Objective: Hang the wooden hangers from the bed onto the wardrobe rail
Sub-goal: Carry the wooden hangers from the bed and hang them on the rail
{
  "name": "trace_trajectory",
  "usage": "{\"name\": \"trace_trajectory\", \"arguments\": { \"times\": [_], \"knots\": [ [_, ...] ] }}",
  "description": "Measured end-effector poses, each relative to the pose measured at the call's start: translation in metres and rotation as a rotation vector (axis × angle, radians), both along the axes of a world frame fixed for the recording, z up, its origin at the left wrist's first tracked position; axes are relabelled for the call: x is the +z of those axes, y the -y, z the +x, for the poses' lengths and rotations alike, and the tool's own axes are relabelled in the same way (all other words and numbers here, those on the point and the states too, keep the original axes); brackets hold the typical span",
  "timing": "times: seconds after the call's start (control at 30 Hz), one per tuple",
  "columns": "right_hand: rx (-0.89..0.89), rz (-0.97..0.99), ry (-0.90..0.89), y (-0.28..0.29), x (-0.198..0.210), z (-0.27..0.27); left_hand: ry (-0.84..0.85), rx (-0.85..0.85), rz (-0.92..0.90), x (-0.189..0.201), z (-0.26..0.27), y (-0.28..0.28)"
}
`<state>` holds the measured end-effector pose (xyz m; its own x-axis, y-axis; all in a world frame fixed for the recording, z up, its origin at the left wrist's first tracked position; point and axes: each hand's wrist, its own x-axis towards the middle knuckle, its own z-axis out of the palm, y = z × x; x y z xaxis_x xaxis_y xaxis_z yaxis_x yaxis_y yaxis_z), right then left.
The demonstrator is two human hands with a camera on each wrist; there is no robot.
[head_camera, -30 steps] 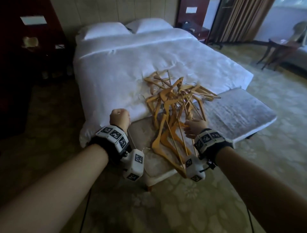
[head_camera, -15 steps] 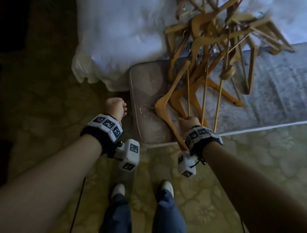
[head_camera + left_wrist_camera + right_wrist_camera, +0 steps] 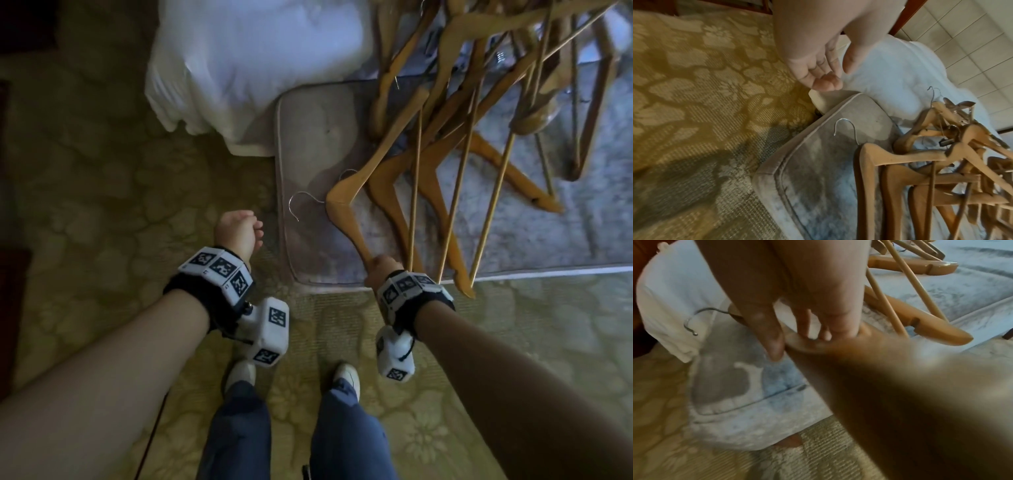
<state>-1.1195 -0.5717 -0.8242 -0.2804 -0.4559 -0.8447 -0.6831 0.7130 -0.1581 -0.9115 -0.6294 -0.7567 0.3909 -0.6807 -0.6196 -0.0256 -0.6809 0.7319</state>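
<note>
Wooden hangers (image 3: 455, 113) lie in a tangled pile across the grey padded bench (image 3: 308, 144) at the foot of the bed (image 3: 253, 58), right of centre. Right hand (image 3: 382, 270) grips the near end of the nearest hanger (image 3: 346, 212), fingers and thumb curled around its arm. That hanger's metal hook (image 3: 301, 204) points left over the bench. Left hand (image 3: 238, 233) hangs over the carpet (image 3: 102, 171), just left of the bench, fingers loosely curled and apart from the thumb, holding nothing.
</note>
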Motion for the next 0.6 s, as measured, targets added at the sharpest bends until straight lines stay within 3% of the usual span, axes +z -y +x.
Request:
{"name": "trace_trajectory", "arguments": {
  "times": [0.17, 0.4, 0.6],
  "knots": [
    [0.135, -0.008, 0.025, 0.019, 0.073, 0.000, -0.020, -0.004, -0.070, 0.065, -0.004, 0.012],
    [-0.181, -0.322, 0.321, 0.045, 0.226, 0.000, -0.042, 0.019, -0.201, 0.178, -0.005, 0.019],
    [-0.100, -0.554, 0.506, 0.040, 0.361, 0.045, -0.065, 0.046, -0.328, 0.295, 0.024, 0.005]
  ]
}}
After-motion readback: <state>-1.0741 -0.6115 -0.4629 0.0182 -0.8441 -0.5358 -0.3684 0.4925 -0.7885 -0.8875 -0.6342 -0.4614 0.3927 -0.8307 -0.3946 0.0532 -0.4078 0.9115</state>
